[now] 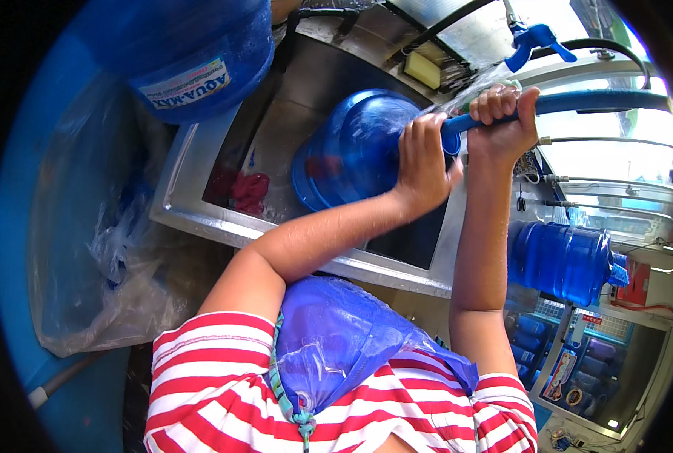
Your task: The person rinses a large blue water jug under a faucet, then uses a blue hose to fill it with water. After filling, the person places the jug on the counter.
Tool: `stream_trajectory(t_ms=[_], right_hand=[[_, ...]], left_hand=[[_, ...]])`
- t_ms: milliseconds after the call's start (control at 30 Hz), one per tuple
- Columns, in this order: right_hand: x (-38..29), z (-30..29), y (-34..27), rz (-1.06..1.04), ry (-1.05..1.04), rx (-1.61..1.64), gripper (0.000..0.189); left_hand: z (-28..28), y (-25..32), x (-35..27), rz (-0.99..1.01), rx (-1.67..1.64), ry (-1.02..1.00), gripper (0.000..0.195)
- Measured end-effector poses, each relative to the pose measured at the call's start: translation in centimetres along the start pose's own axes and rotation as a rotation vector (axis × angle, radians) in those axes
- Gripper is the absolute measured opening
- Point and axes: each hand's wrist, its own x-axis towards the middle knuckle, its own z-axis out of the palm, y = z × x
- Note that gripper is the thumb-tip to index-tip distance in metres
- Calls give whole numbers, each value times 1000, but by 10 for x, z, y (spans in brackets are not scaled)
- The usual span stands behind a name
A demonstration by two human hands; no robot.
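In the stainless steel sink [268, 127] a blue water jug [348, 164] lies tilted, its mouth towards the right. My left hand [427, 153] is curled over the jug near its neck, with the thumb held out and blurred. A blue hose or rod [591, 103] is gripped in my right hand [503, 116], and its left end reaches the jug's mouth. From a faucet with a blue handle [523, 48], water sprays across behind my right hand onto the jug. Part of the neck is hidden by my left hand.
A crumpled red cloth [250, 192] lies in the sink, and a yellow sponge [422, 69] sits at its back edge. Another large blue jug [200, 68] stands at the upper left above a clear plastic bag [70, 272]. To the right is a further blue jug [563, 260].
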Motion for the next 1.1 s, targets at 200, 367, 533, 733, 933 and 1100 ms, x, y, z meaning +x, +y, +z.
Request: stream_trajectory(t_ms=[200, 367, 533, 733, 933, 1100], right_hand=[[12, 4, -40, -179, 420, -64, 43], [6, 34, -115, -272, 485, -38, 40], [-16, -6, -2, -197, 142, -294, 35], [3, -20, 6, 24, -735, 132, 54], [12, -13, 12, 62, -385, 104, 53], [4, 2, 17, -145, 165, -125, 52]], left_hand=[[-13, -21, 29, 125, 26, -118, 79], [4, -29, 44, 255, 1, -108, 30], [6, -32, 40, 291, -30, -104, 27], [-24, -58, 91, 58, -554, -856, 61], [-19, -35, 50, 153, -337, -371, 60], [-9, -7, 19, -67, 89, 45, 82]])
